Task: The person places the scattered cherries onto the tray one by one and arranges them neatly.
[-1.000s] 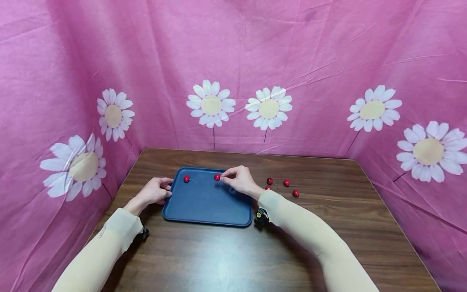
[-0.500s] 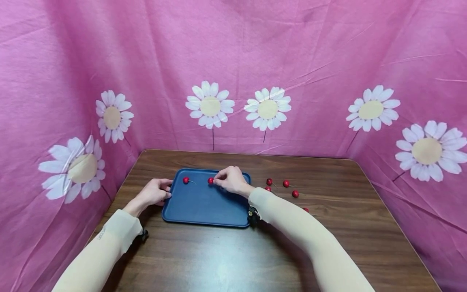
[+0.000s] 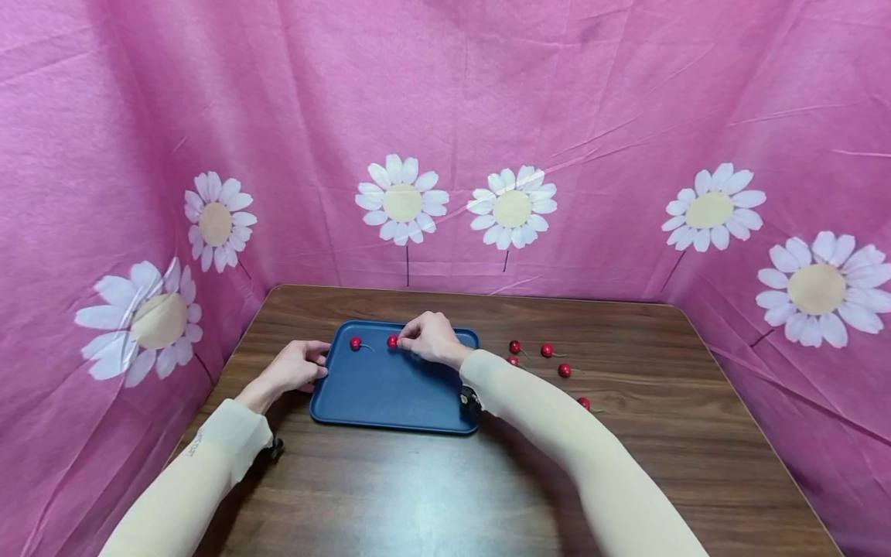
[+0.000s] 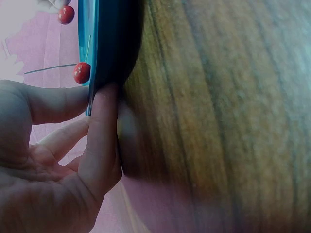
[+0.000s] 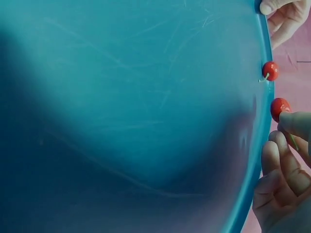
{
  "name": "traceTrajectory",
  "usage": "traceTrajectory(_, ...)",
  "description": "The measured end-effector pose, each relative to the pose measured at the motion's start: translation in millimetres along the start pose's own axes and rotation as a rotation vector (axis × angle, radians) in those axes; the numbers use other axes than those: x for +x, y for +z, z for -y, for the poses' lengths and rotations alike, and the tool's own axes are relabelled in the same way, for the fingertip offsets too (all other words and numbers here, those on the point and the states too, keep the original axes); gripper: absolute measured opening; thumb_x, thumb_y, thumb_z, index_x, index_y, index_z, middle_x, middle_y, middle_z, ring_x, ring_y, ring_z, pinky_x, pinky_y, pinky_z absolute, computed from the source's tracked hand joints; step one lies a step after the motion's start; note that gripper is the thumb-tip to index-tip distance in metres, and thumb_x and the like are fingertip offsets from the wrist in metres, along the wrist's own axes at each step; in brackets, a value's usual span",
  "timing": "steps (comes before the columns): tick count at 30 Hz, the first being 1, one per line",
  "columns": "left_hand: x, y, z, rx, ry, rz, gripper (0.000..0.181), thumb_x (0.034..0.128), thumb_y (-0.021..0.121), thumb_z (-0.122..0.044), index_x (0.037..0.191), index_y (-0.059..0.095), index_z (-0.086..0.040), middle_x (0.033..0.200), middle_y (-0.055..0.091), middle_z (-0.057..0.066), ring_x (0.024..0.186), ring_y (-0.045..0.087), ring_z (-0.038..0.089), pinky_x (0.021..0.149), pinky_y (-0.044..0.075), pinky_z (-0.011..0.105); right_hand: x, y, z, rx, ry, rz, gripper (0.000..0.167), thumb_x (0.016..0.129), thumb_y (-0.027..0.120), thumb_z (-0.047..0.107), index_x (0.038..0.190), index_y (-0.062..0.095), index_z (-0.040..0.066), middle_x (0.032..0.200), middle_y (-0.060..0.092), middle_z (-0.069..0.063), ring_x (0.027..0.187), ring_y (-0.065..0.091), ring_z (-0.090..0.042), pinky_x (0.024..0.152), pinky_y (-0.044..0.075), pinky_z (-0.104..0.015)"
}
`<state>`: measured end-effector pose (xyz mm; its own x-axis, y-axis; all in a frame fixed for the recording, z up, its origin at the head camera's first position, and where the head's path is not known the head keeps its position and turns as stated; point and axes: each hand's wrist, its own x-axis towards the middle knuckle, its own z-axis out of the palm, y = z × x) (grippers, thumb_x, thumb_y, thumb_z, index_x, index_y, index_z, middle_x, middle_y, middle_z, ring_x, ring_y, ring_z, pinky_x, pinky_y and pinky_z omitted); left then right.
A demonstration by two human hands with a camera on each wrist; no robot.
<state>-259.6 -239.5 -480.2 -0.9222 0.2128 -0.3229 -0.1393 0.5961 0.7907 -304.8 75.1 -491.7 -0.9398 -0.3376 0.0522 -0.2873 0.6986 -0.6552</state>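
Observation:
The blue tray (image 3: 390,394) lies on the table, and the left hand (image 3: 295,367) grips its left edge, thumb on one side and fingers on the other in the left wrist view. A red cherry with a stem (image 3: 356,343) rests at the tray's back left. The right hand (image 3: 433,339), over the back of the tray, pinches a second cherry (image 3: 393,341) by its stem end between thumb and finger. In the right wrist view this held cherry (image 5: 280,109) is close to the resting one (image 5: 270,71); whether it touches the tray I cannot tell.
Several more red cherries lie on the wooden table (image 3: 654,387) right of the tray, among them one at the back (image 3: 547,350) and one beside the right forearm (image 3: 583,402). A pink cloth with daisies (image 3: 445,93) hangs behind and at both sides.
The right hand has moved left over the tray with its cherry, closer to the resting one. A cherry by the right forearm has come into view. The left hand and tray have stayed in place.

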Motion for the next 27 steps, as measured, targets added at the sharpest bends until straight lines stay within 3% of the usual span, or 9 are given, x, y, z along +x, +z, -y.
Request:
traceTrajectory(5,0.7,0.7,-0.1,0.012,0.003,-0.003,0.065,0.0995,0.069,0.004,0.162,0.052,0.008,0.12,0.066,0.02,0.095,0.07,0.021,0.078,0.07,0.041,1.0,0.9,2.6,-0.037,0.056,0.031,0.009,0.101,0.085,0.029,0.1,0.093,0.025,0.105,0.087,0.004,0.096,0.068,-0.014,0.091,0.058,-0.036)
traceTrajectory(10,0.0,1.1,0.0,0.025,0.004,-0.009,0.064,0.0991,0.069,0.004,0.161,0.052,0.009,0.119,0.066,0.021,0.096,0.07,0.022,0.078,0.07,0.043,1.8,3.9,0.9,-0.093,0.08,0.051,0.007,0.1,0.086,0.031,0.097,0.093,0.029,0.104,0.086,0.007,0.095,0.069,-0.013,0.085,0.057,-0.034)
traceTrajectory(16,-0.6,0.4,-0.8,0.029,0.006,-0.009,0.064,0.0997,0.069,0.004,0.161,0.052,0.009,0.12,0.066,0.021,0.097,0.069,0.022,0.079,0.07,0.043,3.5,7.6,-1.0,-0.12,0.075,0.045,0.006,0.1,0.086,0.032,0.099,0.093,0.032,0.109,0.087,0.008,0.096,0.071,-0.011,0.083,0.056,-0.033)
traceTrajectory(27,1.0,1.4,1.3,0.023,-0.009,-0.001,0.064,0.1004,0.068,0.004,0.162,0.052,0.007,0.124,0.067,0.022,0.102,0.07,0.022,0.079,0.07,0.041,4.4,9.7,-1.3,-0.173,0.016,0.049,0.009,0.101,0.084,0.034,0.103,0.093,0.032,0.117,0.085,0.005,0.108,0.073,-0.015,0.09,0.061,-0.038)
